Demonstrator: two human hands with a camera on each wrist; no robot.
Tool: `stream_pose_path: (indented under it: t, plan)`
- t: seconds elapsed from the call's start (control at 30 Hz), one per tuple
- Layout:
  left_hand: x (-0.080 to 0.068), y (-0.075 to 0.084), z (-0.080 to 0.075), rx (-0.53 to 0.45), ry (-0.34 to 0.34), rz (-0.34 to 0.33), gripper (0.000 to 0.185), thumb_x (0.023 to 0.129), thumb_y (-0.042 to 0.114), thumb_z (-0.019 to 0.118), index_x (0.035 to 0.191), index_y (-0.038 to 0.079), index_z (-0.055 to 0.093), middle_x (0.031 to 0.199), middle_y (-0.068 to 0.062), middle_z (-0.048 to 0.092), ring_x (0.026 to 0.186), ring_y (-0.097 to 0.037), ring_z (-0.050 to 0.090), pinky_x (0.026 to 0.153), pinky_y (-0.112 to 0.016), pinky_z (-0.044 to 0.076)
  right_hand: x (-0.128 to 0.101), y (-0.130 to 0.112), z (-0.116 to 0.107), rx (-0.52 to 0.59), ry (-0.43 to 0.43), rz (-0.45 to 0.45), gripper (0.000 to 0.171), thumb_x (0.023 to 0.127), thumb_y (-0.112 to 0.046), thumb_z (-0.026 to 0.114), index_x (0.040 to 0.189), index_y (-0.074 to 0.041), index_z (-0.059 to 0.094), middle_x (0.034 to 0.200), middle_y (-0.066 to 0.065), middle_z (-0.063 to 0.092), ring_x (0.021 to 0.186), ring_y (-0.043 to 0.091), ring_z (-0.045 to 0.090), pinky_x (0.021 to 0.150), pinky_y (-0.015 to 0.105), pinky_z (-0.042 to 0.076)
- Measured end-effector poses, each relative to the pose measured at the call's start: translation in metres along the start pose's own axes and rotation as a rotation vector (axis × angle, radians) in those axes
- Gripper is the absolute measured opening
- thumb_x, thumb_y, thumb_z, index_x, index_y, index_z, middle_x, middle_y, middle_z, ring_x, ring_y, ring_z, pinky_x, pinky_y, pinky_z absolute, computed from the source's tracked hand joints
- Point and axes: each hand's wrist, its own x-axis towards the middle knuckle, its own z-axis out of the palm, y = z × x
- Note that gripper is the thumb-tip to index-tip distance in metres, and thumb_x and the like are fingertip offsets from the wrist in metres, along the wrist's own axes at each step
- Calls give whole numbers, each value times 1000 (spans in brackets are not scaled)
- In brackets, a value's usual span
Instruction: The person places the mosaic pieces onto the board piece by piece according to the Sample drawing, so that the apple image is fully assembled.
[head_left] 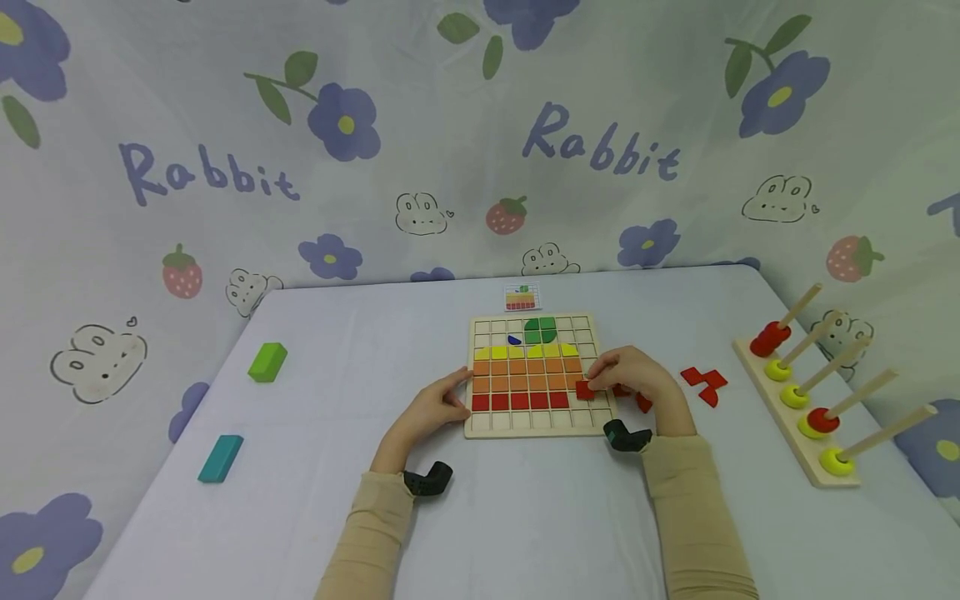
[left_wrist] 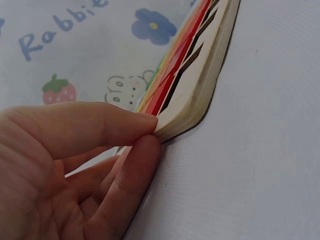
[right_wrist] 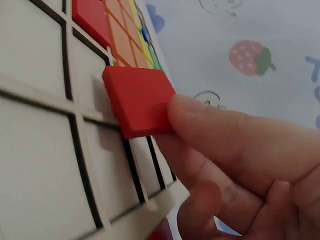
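Note:
A wooden grid board [head_left: 540,425] lies on the table, partly filled with coloured tiles: green at the top, a small blue piece, then yellow, orange and red rows. At its left edge my left hand [head_left: 433,408] grips the board, with finger and thumb at the lower corner in the left wrist view [left_wrist: 90,150]. My right hand [head_left: 633,375] pinches a square red tile [right_wrist: 137,100] by one side. That tile is tilted just above the grid cells, right of the red row. Other red pieces [head_left: 643,403] lie partly hidden beside the right hand.
Loose red pieces [head_left: 708,395] lie right of the board. A pattern card [head_left: 522,297] sits behind it. On the right stands a wooden base with pegs [head_left: 795,417] holding red and yellow beads. A green block [head_left: 267,362] and a teal block [head_left: 221,459] lie at left.

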Motion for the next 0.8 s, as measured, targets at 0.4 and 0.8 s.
stream_pose_path:
  t: [0.4, 0.8]
  plan:
    - [1, -2, 0, -1, -6, 3, 68, 76, 5, 70, 138, 15, 45, 140, -4, 44, 71, -14, 47, 63, -26, 40, 0, -14, 15, -244, 6, -41, 10, 71, -11, 74, 79, -6, 71, 77, 2, 60, 67, 17, 44, 57, 28, 37]
    - [0, -2, 0, 12, -3, -3, 68, 76, 5, 70, 138, 15, 45, 143, -4, 41, 71, -15, 48, 63, -26, 41, -1, -18, 19, -312, 24, -64, 8, 71, -6, 73, 76, -7, 67, 76, 3, 60, 71, 18, 48, 61, 28, 40]
